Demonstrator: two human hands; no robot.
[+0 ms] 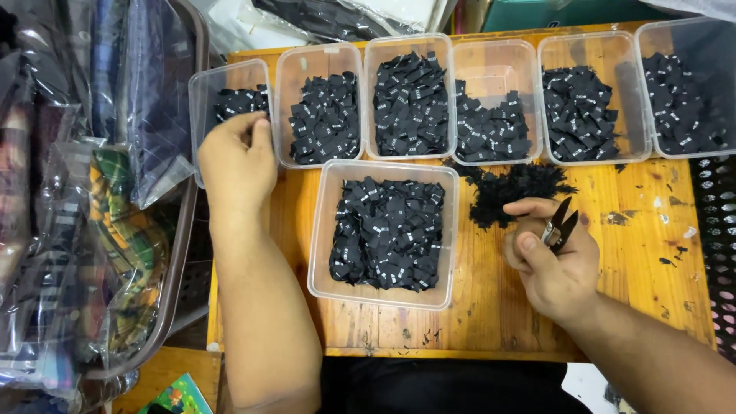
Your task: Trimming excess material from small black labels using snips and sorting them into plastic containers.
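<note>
Near edge: the right hand (553, 264) grips small black thread snips (558, 224), blades pointing far, over the wooden table (636, 253). Just beyond lies a heap of black trimmings (512, 190). At centre stands a clear plastic tub (387, 234) of black woven labels. The left hand (239, 157) reaches into the far-left tub (228, 100), fingertips curled among its labels; whether it grasps one cannot be told. The far-right tub (685, 86) is cut off by the frame.
</note>
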